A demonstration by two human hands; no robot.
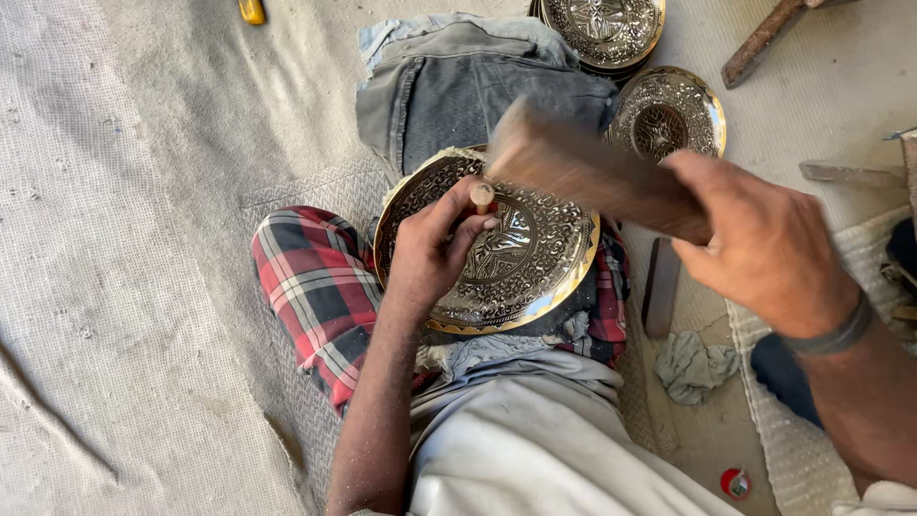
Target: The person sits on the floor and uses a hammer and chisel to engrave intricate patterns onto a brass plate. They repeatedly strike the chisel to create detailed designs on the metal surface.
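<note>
Brass engraved plate (pixel 521 258) bears a punch (pixel 480 198) in the left hand's (pixel 430 250) closed grip; right hand (pixel 764 244) clenches a wooden mallet (pixel 592 172).

An engraved plate (pixel 516 258) lies on the lap, folded jeans (pixel 458 86) behind it, two more plates (pixel 669 110) right.

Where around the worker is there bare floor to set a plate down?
Bare cloth floor spans everything left of the plaid knee. Crowded: folded jeans and engraved plates ahead, rag and tools right.
</note>
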